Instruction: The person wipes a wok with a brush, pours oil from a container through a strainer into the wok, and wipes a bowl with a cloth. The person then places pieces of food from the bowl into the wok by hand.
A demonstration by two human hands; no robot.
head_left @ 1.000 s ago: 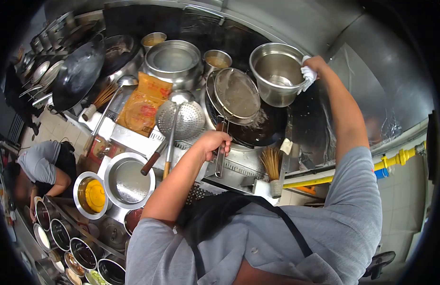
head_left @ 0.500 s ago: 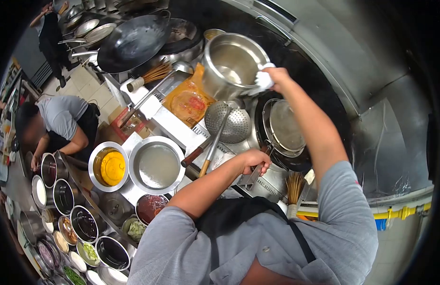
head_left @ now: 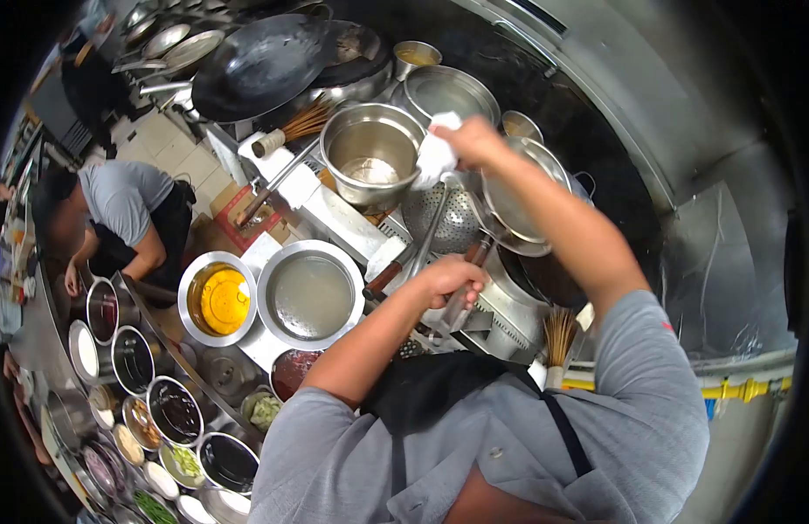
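My right hand is closed on a folded white cloth, which presses against the rim of a deep steel pot. Bright metal shows at the pot's bottom. My left hand is wrapped round the handle of a round mesh strainer. The strainer is over the dark wok, partly hidden by my right forearm. Between the two hands a perforated ladle lies with its handle toward me. Under the pot, only a sliver of an orange packet shows.
A wide pot of cloudy liquid and a bowl of yellow oil stand left. Behind are a big wok and a round steel vessel. A bamboo brush stands right. A person crouches beside sauce containers.
The steel pot has moved left and toward me with my right hand and cloth, covering most of the orange packet. The strainer has shifted up and away from the wok; my left hand moved slightly.
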